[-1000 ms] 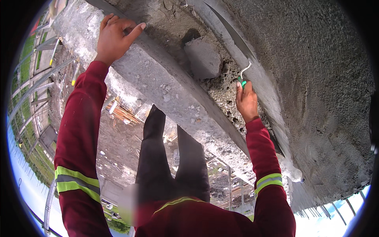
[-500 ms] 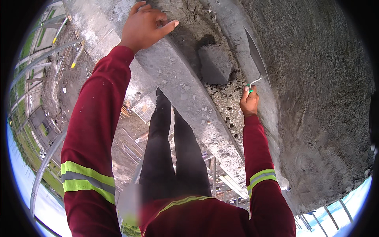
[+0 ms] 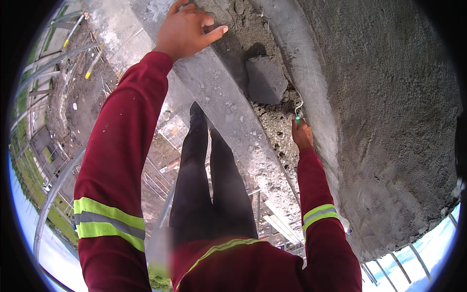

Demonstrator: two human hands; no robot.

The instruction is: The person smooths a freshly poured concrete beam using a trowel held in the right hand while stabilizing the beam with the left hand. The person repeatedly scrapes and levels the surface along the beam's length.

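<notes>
We have the trowel (image 3: 298, 118) at the edge of the rough mortar (image 3: 279, 121), right of a flat grey slab (image 3: 266, 80), its green handle gripped in our right hand (image 3: 304, 135) and that forearm reaching nearly straight forward. Our two hands are well apart: the left hand (image 3: 189, 31) is stretched farther ahead over the concrete ledge (image 3: 219, 90) — fingers loosely bent, thumb held out sideways — and we cannot tell whether it touches the concrete.
</notes>
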